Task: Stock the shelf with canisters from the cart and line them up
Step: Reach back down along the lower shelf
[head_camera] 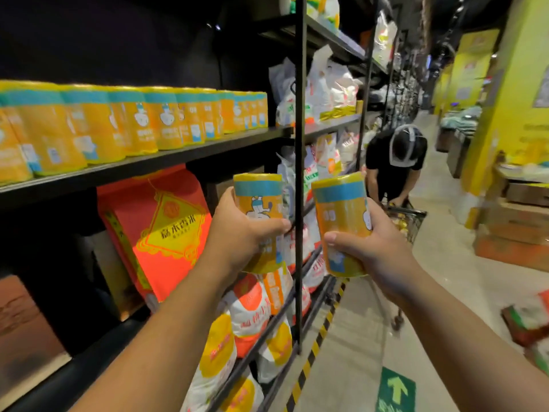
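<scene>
**Two canisters in hand, below the stocked shelf**

At the centre of the frame the person holds two yellow canisters with blue bands, one in each hand. The left hand [237, 233] wraps around the left canister [258, 200], its fingers [269, 226] clamped across the front of the label. The can stands roughly upright. The right hand [368, 245] grips the right canister [338, 212] in the same way, with its fingers [337, 237] curled tight around the lower half. That can tilts slightly to the left at its top. The two cans are near each other but not touching, with a black upright post [300, 129] of the rack showing between them.

Across the upper left, the shelf [166, 163] carries a row of matching canisters [133, 120], packed side by side up to its front edge. Both held cans are below this shelf board and to the right of the row's end.

Under the shelf stands a large red bag [160, 230]. White and orange sacks [252, 307] fill the lower racks. At the right of centre, another person [395, 165] bends over a wire cart [414, 218] in the aisle. A green arrow [396, 389] marks the floor at the bottom right.
</scene>
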